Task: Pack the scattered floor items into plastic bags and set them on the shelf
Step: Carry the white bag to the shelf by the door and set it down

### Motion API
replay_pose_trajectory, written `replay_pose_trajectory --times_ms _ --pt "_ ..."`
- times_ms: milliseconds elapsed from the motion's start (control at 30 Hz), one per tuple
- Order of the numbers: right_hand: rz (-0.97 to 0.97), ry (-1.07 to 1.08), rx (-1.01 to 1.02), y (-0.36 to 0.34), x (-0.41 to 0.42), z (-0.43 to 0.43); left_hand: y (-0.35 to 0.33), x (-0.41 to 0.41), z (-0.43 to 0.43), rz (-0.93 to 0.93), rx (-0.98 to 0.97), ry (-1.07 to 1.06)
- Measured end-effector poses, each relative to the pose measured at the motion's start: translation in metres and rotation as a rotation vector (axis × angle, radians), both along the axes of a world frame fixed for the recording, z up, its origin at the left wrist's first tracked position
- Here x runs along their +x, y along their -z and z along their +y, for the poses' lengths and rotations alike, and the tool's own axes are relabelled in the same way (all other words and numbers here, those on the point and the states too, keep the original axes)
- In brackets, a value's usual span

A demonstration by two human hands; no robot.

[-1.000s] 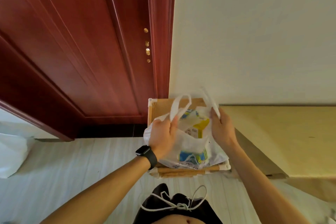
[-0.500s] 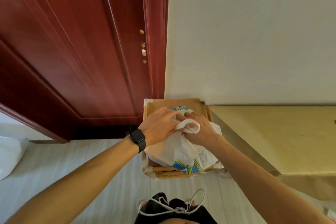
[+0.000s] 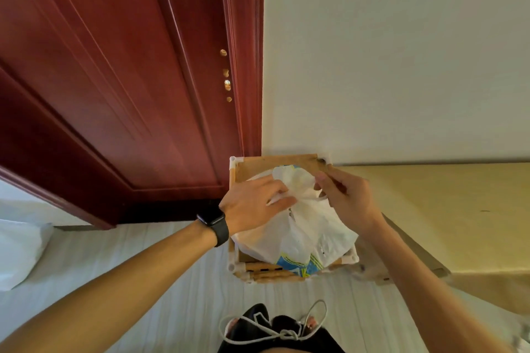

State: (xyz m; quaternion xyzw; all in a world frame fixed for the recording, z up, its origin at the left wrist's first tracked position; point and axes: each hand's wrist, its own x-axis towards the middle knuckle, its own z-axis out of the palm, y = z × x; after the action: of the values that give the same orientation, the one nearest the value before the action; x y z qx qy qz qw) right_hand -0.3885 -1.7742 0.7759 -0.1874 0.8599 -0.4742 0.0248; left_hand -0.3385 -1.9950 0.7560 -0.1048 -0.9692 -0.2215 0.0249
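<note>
left hand [image 3: 252,206] and right hand [image 3: 350,200] pinch the white plastic bag [image 3: 301,235] by its gathered top. below the grip, the bag sits on the wooden shelf [image 3: 275,162].

Left hand [image 3: 252,206], right hand [image 3: 351,200] pinch plastic bag [image 3: 309,233] on shelf [image 3: 252,167].

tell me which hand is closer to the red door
Left. The left hand pinches the plastic bag on the shelf, just right of the lower corner of the red door. The right hand pinches the bag's other side, farther right.
</note>
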Motion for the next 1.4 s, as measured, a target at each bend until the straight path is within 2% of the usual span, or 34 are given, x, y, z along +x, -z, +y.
replay_pose_trajectory --times_ms 33,67,100,200,233,267,433,533,700,867,967,1033,1067,1133,1200,1300,1400 --pt "-0.041 0.004 -0.014 -0.002 0.001 0.002 0.000 0.003 -0.002 -0.101 0.187 -0.087" --pt "-0.074 -0.002 -0.017 -0.001 0.003 0.005 0.001 0.006 -0.005 -0.110 0.302 -0.160" --pt "-0.108 -0.010 -0.015 -0.001 0.006 0.007 0.002 0.008 -0.008 -0.094 0.300 -0.197" --pt "-0.141 -0.025 -0.003 0.007 0.008 0.019 0.014 0.007 -0.021 -0.004 -0.116 -0.107" --pt "-0.145 0.001 0.009 0.011 0.004 0.021 0.015 0.005 -0.024 0.008 -0.200 -0.115" --pt "-0.155 0.034 0.017 0.020 -0.002 0.024 0.016 0.004 -0.025 -0.002 -0.200 -0.154" --pt "-0.267 0.186 0.140 0.072 -0.035 0.016 0.039 0.039 0.000 -0.104 0.129 -0.385" --pt "-0.153 0.218 0.186 0.083 -0.040 0.000 0.053 0.053 0.016 -0.039 0.315 -0.523" --pt "-0.069 0.254 0.207 0.099 -0.033 -0.001 0.069 0.048 0.021 0.225 -0.051 -0.434" --pt "-0.095 0.293 0.194 0.101 -0.036 -0.003 0.061 0.041 0.016 0.353 -0.100 -0.188" --pt "-0.099 0.307 0.217 0.102 -0.038 -0.005 0.046 0.018 0.015 0.366 -0.035 -0.158" --pt "-0.083 0.310 0.201 0.102 -0.035 -0.006 0.042 0.001 0.016 0.302 0.047 -0.241" --pt "-0.083 0.310 0.191 0.101 -0.033 -0.006 0.043 -0.005 0.017 0.209 0.050 -0.273" --pt "-0.097 0.317 0.187 0.099 -0.029 -0.007 0.055 -0.007 0.025 -0.027 -0.082 -0.253" --pt "-0.112 0.365 0.154 0.092 -0.023 -0.008 0.067 -0.003 0.033 -0.156 -0.250 -0.199" --pt "0.067 0.364 0.093 0.073 -0.012 -0.017 0.069 -0.004 0.035 -0.202 -0.288 -0.185" --pt "0.274 0.120 0.196 0.079 -0.003 -0.024 0.068 -0.010 0.035 -0.216 -0.270 -0.204"
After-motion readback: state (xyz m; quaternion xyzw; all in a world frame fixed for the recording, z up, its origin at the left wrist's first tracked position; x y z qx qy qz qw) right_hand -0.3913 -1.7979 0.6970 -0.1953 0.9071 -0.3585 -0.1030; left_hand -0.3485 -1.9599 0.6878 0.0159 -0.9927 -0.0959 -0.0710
